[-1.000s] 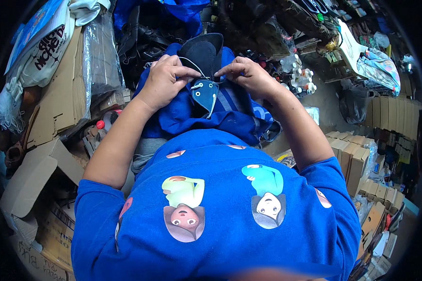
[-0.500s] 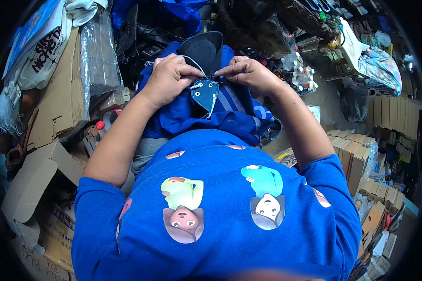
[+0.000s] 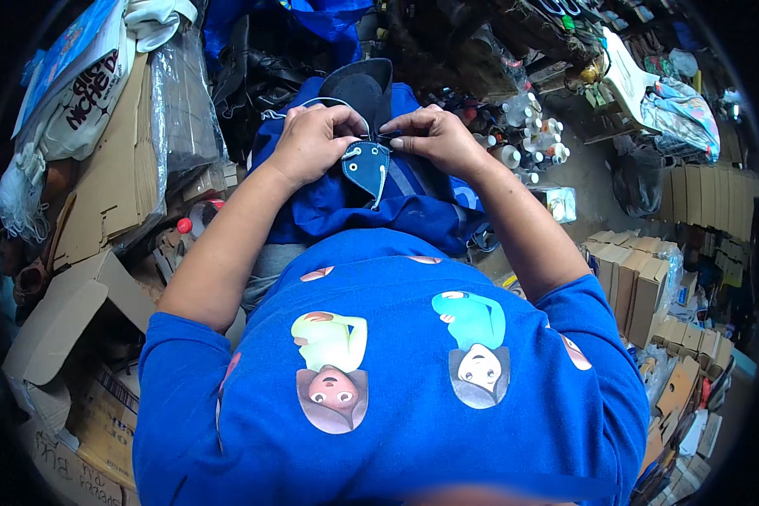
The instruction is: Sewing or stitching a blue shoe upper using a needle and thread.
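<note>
Your blue printed shirt (image 3: pixel 396 379) fills the lower view. Flattened cardboard boxes (image 3: pixel 101 185) lean at your left, and folded cartons (image 3: pixel 641 287) stack at your right. Blue fabric (image 3: pixel 337 202) is bunched in your lap, with a dark shoe upper (image 3: pixel 358 88) lying on it. Small bottles (image 3: pixel 523 143) cluster just beyond your right wrist. Your left hand (image 3: pixel 312 139) and right hand (image 3: pixel 434 135) sit close together, both pinching the top edge of a small blue shoe piece (image 3: pixel 367 164) with white stitching, hanging between them.
</note>
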The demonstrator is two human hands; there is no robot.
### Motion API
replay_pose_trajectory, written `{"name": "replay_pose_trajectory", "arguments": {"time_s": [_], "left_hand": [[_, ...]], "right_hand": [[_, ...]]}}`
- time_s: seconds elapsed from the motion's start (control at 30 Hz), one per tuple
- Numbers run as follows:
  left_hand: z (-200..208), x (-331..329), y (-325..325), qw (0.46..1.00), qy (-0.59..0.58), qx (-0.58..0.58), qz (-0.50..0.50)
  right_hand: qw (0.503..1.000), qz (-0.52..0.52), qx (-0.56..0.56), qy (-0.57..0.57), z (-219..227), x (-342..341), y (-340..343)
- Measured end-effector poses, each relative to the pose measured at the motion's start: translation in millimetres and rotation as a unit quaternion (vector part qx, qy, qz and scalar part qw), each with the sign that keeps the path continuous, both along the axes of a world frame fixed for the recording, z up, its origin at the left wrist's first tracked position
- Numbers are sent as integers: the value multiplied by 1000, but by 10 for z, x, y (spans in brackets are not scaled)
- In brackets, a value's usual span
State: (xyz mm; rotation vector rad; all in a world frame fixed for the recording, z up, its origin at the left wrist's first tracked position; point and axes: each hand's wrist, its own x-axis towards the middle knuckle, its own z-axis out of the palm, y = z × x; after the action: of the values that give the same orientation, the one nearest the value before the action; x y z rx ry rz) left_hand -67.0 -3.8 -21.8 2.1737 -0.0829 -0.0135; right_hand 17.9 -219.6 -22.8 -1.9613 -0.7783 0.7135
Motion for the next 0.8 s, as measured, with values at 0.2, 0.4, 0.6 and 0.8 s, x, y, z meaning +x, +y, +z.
{"name": "replay_pose_trajectory", "arguments": {"time_s": [0.2, 0.4, 0.6, 0.8], "left_hand": [[-49, 28, -40, 991, 84, -104, 28], [14, -115, 130, 999, -22, 38, 17], [277, -47, -4, 982, 19, 183, -33], [354, 77, -24, 975, 67, 165, -135]], "right_hand": [[999, -33, -29, 24, 53, -9, 131], [984, -77, 63, 150, -16, 80, -139], [998, -51, -26, -35, 18, -63, -363], [995, -54, 83, -2, 354, 57, -466]]}}
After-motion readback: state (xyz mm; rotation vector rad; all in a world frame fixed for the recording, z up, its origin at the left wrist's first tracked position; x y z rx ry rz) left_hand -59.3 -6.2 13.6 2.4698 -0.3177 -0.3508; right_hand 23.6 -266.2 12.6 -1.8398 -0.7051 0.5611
